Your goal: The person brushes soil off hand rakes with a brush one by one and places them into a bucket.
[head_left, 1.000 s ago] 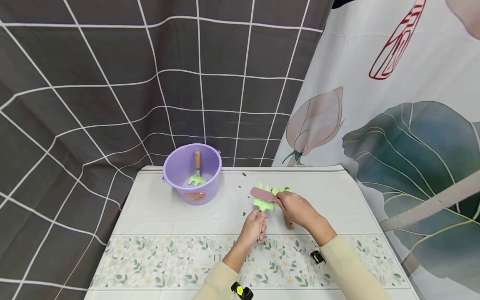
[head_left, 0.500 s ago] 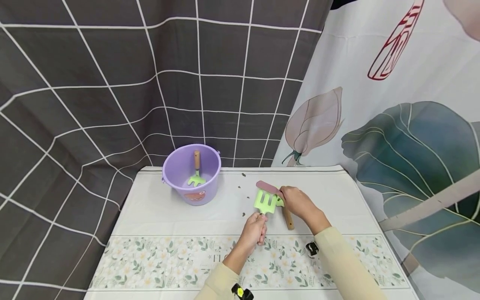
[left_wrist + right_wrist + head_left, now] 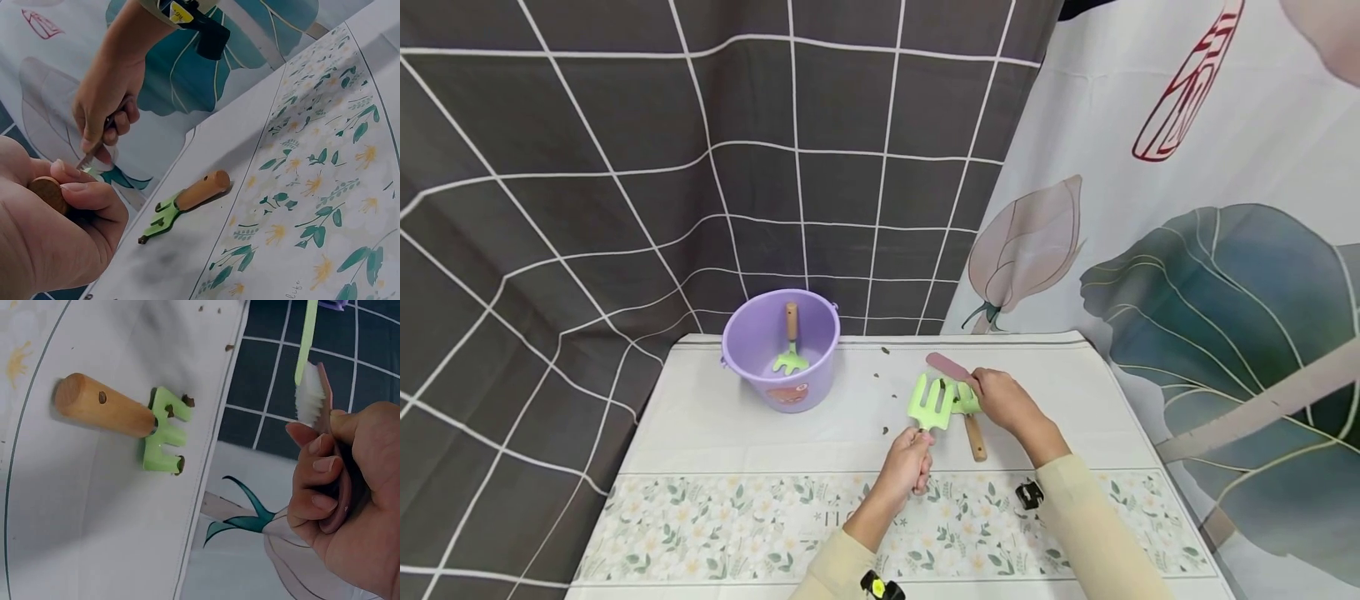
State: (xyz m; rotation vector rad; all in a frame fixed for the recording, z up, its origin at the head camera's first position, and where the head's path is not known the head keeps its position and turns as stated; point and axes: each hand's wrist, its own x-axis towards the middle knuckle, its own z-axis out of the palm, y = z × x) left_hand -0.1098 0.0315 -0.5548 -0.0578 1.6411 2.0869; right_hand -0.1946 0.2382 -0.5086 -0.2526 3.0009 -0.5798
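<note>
Right of the purple plastic bucket [image 3: 822, 375], the left hand [image 3: 908, 461] grips a green, wooden-handled fork [image 3: 929, 417]. The right hand [image 3: 1006, 404] clasps a pink, white-bristled brush [image 3: 950, 367], possibly touching the fork.

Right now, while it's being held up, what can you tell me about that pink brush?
The brush has a slim pink back, plastic by its look, and dense white bristles. The right hand curls its fingers round the handle, whose rounded pink end shows by the palm. It is off the table, tip pointing left and away from the person, bristles facing the raised green fork; I can't tell whether they touch.
</note>
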